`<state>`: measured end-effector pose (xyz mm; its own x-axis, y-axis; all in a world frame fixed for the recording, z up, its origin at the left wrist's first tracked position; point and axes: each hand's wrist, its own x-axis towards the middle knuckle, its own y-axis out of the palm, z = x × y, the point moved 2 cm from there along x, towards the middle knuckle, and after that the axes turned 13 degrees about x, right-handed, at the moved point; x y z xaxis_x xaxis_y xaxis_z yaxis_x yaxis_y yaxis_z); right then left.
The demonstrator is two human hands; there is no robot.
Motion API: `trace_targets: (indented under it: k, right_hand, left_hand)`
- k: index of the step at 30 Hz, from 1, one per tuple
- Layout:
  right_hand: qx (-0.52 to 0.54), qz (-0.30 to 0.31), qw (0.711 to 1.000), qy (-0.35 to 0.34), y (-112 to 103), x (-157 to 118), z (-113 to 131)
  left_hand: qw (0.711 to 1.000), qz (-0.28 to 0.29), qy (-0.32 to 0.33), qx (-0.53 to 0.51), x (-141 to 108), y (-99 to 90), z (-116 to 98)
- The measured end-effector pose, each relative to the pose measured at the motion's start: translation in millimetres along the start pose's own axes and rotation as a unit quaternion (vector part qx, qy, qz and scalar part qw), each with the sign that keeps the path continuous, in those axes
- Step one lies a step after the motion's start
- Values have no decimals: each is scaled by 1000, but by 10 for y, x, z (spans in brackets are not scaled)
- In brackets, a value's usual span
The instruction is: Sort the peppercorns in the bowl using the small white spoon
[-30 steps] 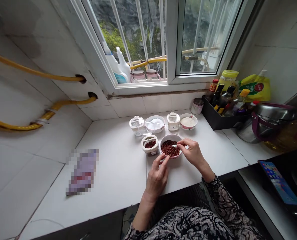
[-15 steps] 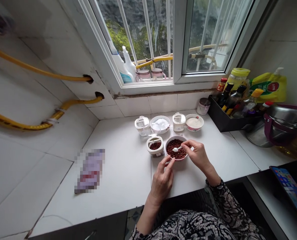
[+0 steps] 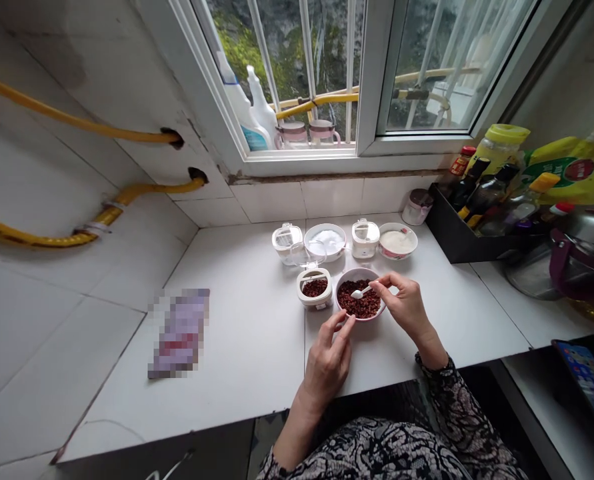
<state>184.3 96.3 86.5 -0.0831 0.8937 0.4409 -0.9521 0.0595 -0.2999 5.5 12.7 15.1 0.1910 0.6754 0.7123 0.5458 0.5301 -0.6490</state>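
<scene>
A white bowl (image 3: 361, 271) of reddish-brown peppercorns (image 3: 361, 306) stands on the counter before me. My right hand (image 3: 405, 307) pinches a small white spoon (image 3: 361, 293) by its handle, its scoop at the peppercorns' surface. At the bowl's near rim, my left hand (image 3: 329, 360) grips the edge with its fingertips. Just left of the bowl is a seasoning jar (image 3: 315, 302) with its lid up and similar peppercorns inside. Behind are a bowl of white grains (image 3: 325, 240), a bowl of off-white powder (image 3: 397, 243), and two more clear-lidded jars (image 3: 365, 241) (image 3: 287, 243).
A black box (image 3: 464, 241) of bottles stands at the right, beside a metal pot (image 3: 531, 263) and near a small lidded jar (image 3: 417, 207). A blurred purple packet (image 3: 181, 337) lies on the left of the white counter (image 3: 241, 320). The window (image 3: 307, 152) is behind.
The view has shifted slightly, so the counter items sit a little further right in it. Both hands keep their holds; the spoon stays at the peppercorns with hardly any movement.
</scene>
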Motion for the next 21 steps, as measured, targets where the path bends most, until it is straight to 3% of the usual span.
trace_targets:
  k: [6,12,21]
  right_hand:
    - [-10,-35,999,6,-120,6,-10]
    - [-41,9,999,3,40,-31,-3]
    - [57,-6,993,107,25,-40,-65]
  left_hand:
    - [1000,2,-3,-6,-7,1,3]
    - [1000,3,-5,-3,-13,-4,4]
    - [1000,8,-5,-15,5,-24,0]
